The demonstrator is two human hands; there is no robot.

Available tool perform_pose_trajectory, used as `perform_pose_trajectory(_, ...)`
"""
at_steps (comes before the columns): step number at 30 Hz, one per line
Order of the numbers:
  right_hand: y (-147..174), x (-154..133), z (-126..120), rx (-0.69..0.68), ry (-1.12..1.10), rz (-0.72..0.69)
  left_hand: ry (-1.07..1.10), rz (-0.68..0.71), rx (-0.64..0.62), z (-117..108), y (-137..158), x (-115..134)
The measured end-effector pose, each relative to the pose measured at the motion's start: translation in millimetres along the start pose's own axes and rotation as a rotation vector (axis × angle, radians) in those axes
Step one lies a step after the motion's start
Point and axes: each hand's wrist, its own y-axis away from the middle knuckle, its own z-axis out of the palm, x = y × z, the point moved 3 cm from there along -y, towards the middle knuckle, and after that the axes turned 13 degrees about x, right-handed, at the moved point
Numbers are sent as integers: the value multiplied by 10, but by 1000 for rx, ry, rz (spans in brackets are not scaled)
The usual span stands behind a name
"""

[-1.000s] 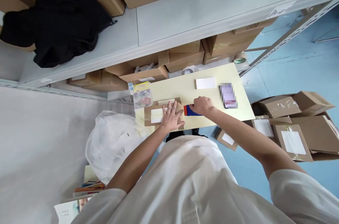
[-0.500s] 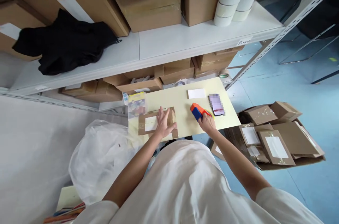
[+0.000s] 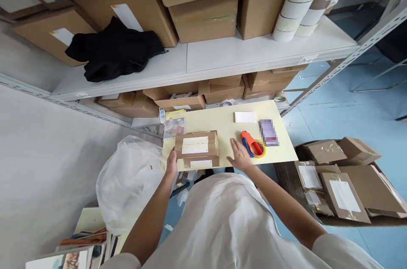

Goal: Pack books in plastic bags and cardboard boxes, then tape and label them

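So the taped brown box is sitting just below the middle of the frame, on the pale yellow table, label side up. The left hand is at the box's left end, fingers close together and seemingly against the cardboard. Can't tell if they're curled around it or just resting there. The right hand is empty, fingers spread wide, in the gap between the box and the orange-and-blue tape dispenser. Can't make out if it's touching the table.

Looks to me like the step in hand is squaring the box up between two palms. To do that well, they'd want the right palm flat on the right end, level with the left one, with an even squeeze so the cardboard doesn't buckle. Keeping fingertips off the tape edges would help too. One thing to watch: the dispenser is right beside that right hand, so a wide swing could knock it into the phone.
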Motion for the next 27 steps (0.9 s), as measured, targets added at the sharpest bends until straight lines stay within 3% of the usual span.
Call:
perform_pose_trajectory(3, -123, -374, 190, -162, -257, -64, 104, -88, -20, 36, 54, 14)
perform_pose_trajectory(6, -333, -514, 108, -114, -393, -20, 119, -70, -15, 1, 26, 170)
perform_pose_trajectory(10, -691, -417, -302, 53, -437, 196, 184, 42, -76, 49, -86, 455)
perform_pose_trajectory(13, -851, -292, -476, 97, -375, 377, 179, 26, -78, 229, -142, 539)
perform_pose_trajectory(17, -809, -188, -393, 32, -358, 430, 139, -37, -171, 543, -108, 461)
perform_pose_trajectory(20, -685, -121, -290, -19, -368, 448, 95, -78, -232, 651, -76, 354)
perform_pose_trajectory(23, -565, -8, -240, -36, -428, 463, 37, -104, -218, 544, -101, 250)
perform_pose_trajectory(27, -296, 282, -153, -21, -449, 399, -63, -128, -181, 141, -77, 24)
